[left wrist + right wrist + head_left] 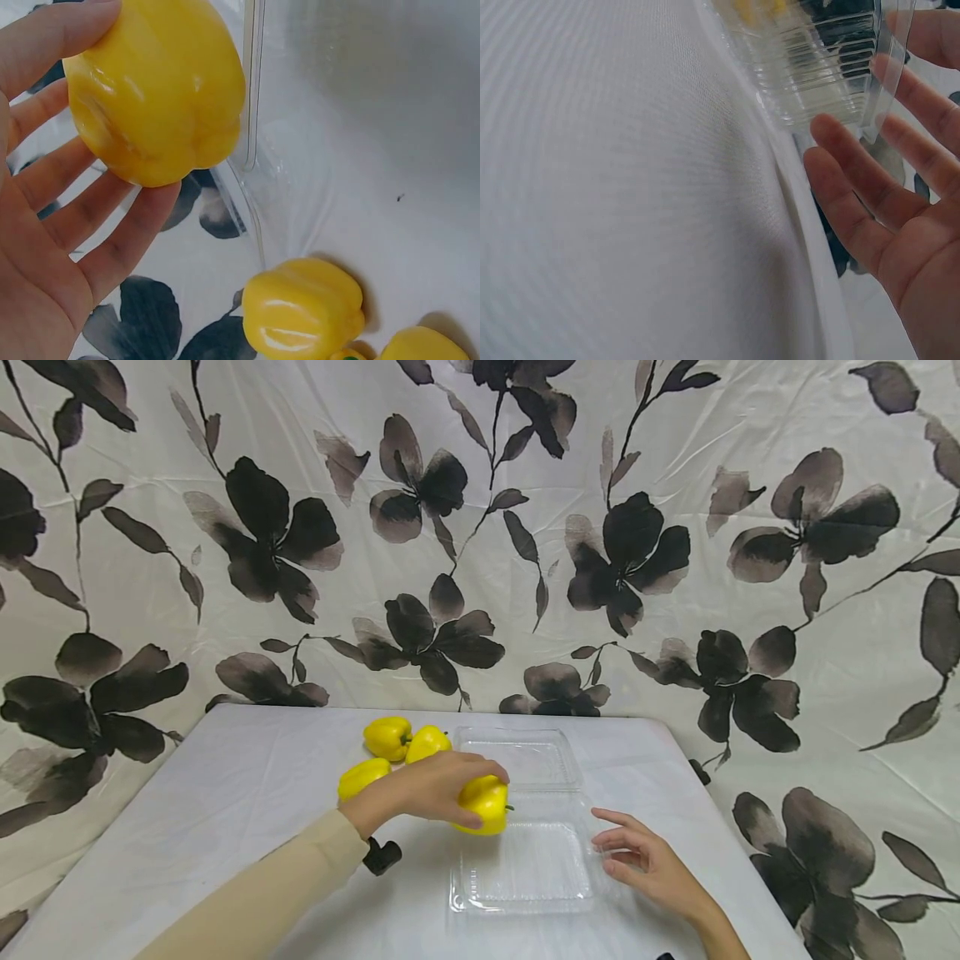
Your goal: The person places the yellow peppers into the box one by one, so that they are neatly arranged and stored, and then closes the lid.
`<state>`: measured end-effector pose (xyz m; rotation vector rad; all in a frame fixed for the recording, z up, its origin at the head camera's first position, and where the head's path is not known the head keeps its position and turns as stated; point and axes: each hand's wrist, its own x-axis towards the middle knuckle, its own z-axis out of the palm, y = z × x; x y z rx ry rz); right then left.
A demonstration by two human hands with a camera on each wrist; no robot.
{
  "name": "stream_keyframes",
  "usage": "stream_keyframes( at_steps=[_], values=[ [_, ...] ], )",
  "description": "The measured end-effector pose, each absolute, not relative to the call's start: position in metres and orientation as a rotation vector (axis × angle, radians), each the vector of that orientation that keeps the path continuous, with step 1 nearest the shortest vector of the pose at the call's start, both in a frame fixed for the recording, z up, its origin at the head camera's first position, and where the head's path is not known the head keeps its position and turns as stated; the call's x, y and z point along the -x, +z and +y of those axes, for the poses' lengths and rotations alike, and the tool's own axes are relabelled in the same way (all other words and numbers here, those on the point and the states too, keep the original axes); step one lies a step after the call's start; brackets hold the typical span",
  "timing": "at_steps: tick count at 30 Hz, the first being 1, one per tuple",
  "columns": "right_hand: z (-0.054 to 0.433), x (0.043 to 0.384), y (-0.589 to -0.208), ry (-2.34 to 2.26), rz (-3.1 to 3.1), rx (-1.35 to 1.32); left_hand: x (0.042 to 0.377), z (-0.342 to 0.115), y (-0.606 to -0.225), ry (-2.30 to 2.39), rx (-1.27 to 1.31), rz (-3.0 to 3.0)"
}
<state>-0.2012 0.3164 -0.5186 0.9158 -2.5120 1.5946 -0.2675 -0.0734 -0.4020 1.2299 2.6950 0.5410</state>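
A yellow bell pepper (486,810) is gripped between the thumb and fingers of my left hand (435,785), its stem pointing right in the head view. It is held over the back left part of a clear plastic clamshell box (525,903), whose lid (517,732) lies folded back away from me. In the left wrist view the same pepper (161,97) fills the top, with fingertips spread under it. My right hand (652,868) stands at the box's right side, fingers loosely bent, fingertips right at the clear wall (832,90).
Further yellow bell peppers lie on the white table left of the lid: one at the back (386,739), one beside it (429,742), and one nearer (362,777), partly behind my left hand. A floral cloth (525,568) hangs behind the table.
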Motion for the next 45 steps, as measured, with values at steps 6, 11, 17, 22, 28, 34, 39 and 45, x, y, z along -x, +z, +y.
stream_keyframes(
  at_steps=[6,11,17,22,28,34,39,45],
  values=[
    [0.317,0.202,-0.520,1.593,-2.531,-0.880,0.269,-0.066,-0.404,0.547,-1.273,2.671],
    [0.317,0.203,-0.521,1.595,-2.519,-0.896,0.271,-0.062,-0.406,0.541,-1.288,2.655],
    [0.317,0.203,-0.522,1.598,-2.519,-0.905,0.274,-0.060,-0.409,0.518,-1.299,2.634],
    [0.317,0.202,-0.521,1.597,-2.525,-0.893,0.276,-0.058,-0.410,0.516,-1.320,2.586],
    [0.317,0.202,-0.521,1.600,-2.535,-0.885,0.279,-0.058,-0.413,0.495,-1.349,2.532],
    [0.317,0.202,-0.522,1.603,-2.523,-0.903,0.279,-0.056,-0.415,0.477,-1.339,2.515],
    [0.317,0.202,-0.522,1.605,-2.517,-0.908,0.281,-0.055,-0.418,0.466,-1.334,2.513],
    [0.317,0.202,-0.521,1.601,-2.516,-0.907,0.282,-0.053,-0.422,0.435,-1.322,2.524]
  ],
)
